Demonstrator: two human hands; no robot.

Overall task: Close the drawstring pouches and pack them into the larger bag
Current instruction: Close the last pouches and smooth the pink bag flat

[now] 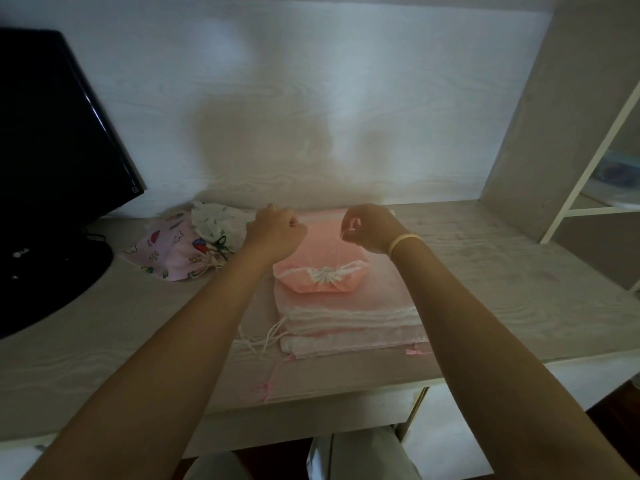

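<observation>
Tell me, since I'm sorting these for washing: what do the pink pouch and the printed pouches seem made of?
Pink pouch: apparently thin matte fabric, perhaps non-woven; soft gathers at its cinched mouth. Printed pouches: likely woven cotton-like cloth, matte, crumpled with soft folds.

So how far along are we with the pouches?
Done: the printed pouches at the left look cinched. In hand: both the left hand and the right hand pull the pink pouch closed, its mouth gathered. Left: nothing looks packed into a larger bag; flat bags lie underneath.

Both fists, left hand point(277, 232) and right hand point(367, 228), are raised above a cinched pink pouch point(320, 277) on stacked bags point(349, 320).
</observation>
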